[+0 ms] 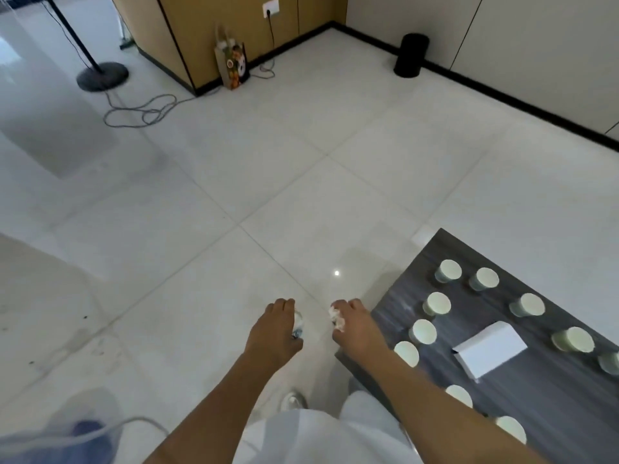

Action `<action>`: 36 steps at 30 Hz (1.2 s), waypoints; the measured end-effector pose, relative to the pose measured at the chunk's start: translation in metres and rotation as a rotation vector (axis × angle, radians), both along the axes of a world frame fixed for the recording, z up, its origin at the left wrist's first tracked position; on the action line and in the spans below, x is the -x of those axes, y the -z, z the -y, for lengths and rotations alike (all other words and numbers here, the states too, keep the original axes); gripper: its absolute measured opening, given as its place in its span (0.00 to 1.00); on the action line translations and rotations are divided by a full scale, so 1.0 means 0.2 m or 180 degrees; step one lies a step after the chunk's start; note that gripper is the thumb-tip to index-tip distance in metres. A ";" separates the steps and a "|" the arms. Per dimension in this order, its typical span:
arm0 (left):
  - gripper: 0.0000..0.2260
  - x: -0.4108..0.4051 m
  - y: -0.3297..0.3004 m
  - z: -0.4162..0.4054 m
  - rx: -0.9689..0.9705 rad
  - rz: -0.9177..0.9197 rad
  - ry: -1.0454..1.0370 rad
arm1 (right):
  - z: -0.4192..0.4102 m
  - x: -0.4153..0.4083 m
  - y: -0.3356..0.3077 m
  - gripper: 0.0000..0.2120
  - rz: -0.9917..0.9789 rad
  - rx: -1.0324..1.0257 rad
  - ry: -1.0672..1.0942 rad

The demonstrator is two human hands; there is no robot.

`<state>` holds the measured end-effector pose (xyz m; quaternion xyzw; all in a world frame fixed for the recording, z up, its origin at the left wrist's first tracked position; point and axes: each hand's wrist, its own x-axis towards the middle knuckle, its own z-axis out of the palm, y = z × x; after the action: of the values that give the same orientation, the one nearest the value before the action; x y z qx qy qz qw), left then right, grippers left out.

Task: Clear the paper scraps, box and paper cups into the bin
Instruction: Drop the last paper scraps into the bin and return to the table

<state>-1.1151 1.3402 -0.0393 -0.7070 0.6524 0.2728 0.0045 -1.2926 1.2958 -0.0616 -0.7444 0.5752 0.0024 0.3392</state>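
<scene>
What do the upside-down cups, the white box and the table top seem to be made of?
The cups look like paper: matte, pale bases and thin walls, though coated paper or plastic cannot be excluded. The white box seems thin cardboard: flat, matte, with sharp folded edges. The table top shows dark grey wood grain with a smooth, low sheen; probably laminate or veneer, but solid wood is possible.

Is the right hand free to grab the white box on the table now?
Probably not yet. The right hand already grips crumpled paper scraps, so its fingers are full. Otherwise nothing blocks the white box, lying flat among the upside-down cups.
</scene>
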 end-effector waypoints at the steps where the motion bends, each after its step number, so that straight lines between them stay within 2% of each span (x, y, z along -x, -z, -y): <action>1: 0.31 -0.06 -0.01 0.04 -0.0014 -0.0005 0.0003 | 0.04 -0.05 -0.01 0.19 0.0035 0.0000 0.0035; 7: 0.31 -0.26 -0.03 0.39 0.0006 -0.0027 0.0073 | 0.33 -0.23 0.00 0.20 0.0056 0.0001 0.0207; 12: 0.30 -0.33 -0.01 0.83 0.0003 -0.0038 0.0163 | 0.75 -0.33 0.03 0.18 0.0067 -0.0004 0.0407; 21: 0.32 -0.38 -0.05 1.99 -0.0084 0.0044 0.0309 | 1.77 -0.36 -0.02 0.20 0.0395 0.0082 0.0745; 30: 0.33 -0.34 -0.08 3.02 0.0000 -0.0147 0.0518 | 2.68 -0.22 -0.10 0.18 0.0053 0.0016 0.1153; 36: 0.34 -0.40 -0.03 3.83 -0.0017 -0.0231 0.0659 | 3.45 -0.28 -0.05 0.18 0.0001 0.0075 0.1325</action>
<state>-1.0349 0.5744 -0.0339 -0.6255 0.7210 0.2980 0.0109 -1.2359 0.6063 -0.0510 -0.6134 0.7165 -0.0747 0.3237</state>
